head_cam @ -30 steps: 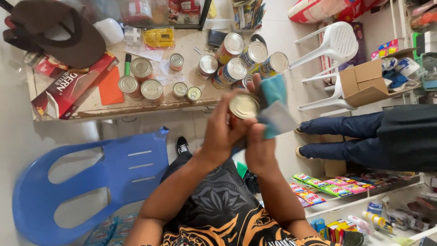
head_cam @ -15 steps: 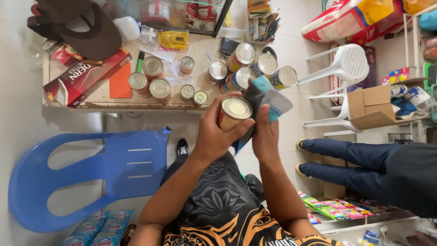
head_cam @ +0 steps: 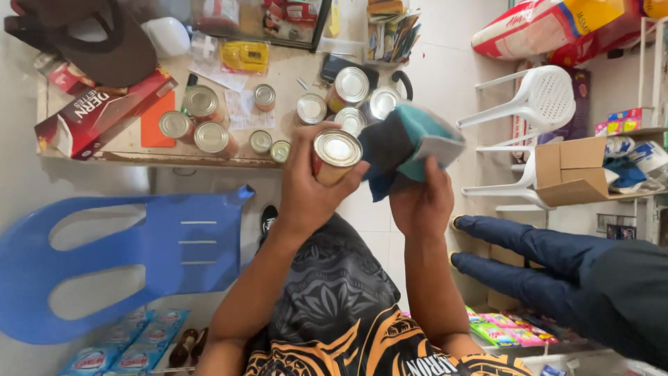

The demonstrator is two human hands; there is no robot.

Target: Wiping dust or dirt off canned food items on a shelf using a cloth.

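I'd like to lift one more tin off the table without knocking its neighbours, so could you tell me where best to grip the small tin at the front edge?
Take the small tin by its round side wall, coming from above and the front edge. It stands upright, another small tin close on one side, and larger tins crowd behind.

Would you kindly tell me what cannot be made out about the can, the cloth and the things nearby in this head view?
- Can: its side and label are hidden by the left hand.
- Cloth: its lower part is hidden by the right hand.
- Tins behind on the table: partly hidden by the cloth.
- Seated person: cut off by the right edge.
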